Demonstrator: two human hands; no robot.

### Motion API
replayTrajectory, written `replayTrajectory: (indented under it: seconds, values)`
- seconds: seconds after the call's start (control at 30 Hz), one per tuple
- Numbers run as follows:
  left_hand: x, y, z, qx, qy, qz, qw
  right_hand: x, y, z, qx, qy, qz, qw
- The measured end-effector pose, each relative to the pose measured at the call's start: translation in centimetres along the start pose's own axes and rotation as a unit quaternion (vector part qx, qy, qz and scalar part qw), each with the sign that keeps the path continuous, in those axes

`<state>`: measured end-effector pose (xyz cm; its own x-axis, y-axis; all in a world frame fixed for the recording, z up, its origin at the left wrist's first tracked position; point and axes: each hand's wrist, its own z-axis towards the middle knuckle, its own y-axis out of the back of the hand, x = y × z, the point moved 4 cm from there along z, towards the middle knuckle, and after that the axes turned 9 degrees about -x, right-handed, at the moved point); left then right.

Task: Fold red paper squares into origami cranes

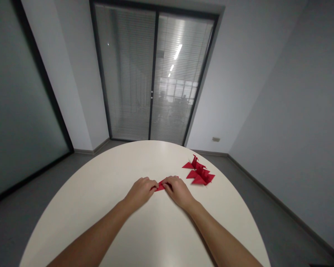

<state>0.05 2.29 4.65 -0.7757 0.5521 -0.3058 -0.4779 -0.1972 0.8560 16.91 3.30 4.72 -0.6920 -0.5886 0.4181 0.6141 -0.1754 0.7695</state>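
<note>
1. On the table (147, 241), near the middle of its far half, lies a piece of red paper (160, 185), between the two hands and partly covered by them.
2. Left hand (142, 190): fingers and thumb drawn close together, pinching the left end of the paper. Back of the hand faces up.
3. Right hand (179, 189): fingers curled, thumb near the fingertips, holding the paper just beside the left hand. A bit of red shows past its knuckles.
4. Paper: the visible part is narrow and slants slightly, right end farther away. Fold detail too small to read.
5. Cranes (200, 174): red, folded, grouped beyond and to the right of the right hand, apart from it. They overlap in view; exact count cannot be told. Pointed wings spread sideways.
6. Both forearms reach in from the near edge, bare, converging on the paper.
7. Background: dark-framed glass with blinds (128, 74) past the table; pale wall (245, 74) to the right; grey floor (80, 163) around.
</note>
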Motion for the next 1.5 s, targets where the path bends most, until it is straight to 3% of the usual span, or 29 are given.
replayTrajectory:
  seconds: [0.17, 0.27, 0.43, 0.77, 0.93, 1.1, 1.2, 1.43, 1.5]
  values:
    - [-0.9, 0.3, -0.1, 0.012, -0.059, 0.029, 0.998, -0.7, 0.0, 0.1, -0.016, -0.019, -0.003, 1.000]
    - [-1.2, 0.4, -0.1, 0.016, -0.085, 0.036, 0.996, -0.6, 0.5, 0.0, -0.003, 0.017, 0.002, 1.000]
    - [-1.0, 0.1, -0.1, 0.012, -0.086, 0.039, 0.995, -0.2, 1.1, -0.3, 0.041, 0.109, -0.004, 0.993]
    - [-0.8, 2.1, -0.7, 0.053, -0.082, 0.031, 0.995, 0.4, 2.2, -0.8, 0.100, 0.146, -0.040, 0.983]
    - [-0.2, 1.1, -1.9, 0.114, -0.036, 0.052, 0.991, 0.1, 2.0, -1.3, 0.128, 0.112, -0.057, 0.984]
    - [-0.3, -0.3, -2.3, 0.171, 0.028, 0.087, 0.981, -1.2, 1.0, -1.9, 0.177, 0.034, -0.085, 0.980]
    - [-0.7, -0.3, -2.3, 0.153, 0.045, 0.128, 0.979, -1.3, 0.9, -2.1, 0.191, 0.015, -0.083, 0.978]
    - [-1.1, -0.2, -2.6, 0.020, 0.131, 0.247, 0.960, -1.0, 1.2, -2.0, 0.187, 0.017, -0.079, 0.979]
    - [-1.8, -0.2, -2.3, -0.008, 0.096, 0.230, 0.968, -0.6, 1.4, -1.9, 0.172, 0.029, -0.078, 0.982]
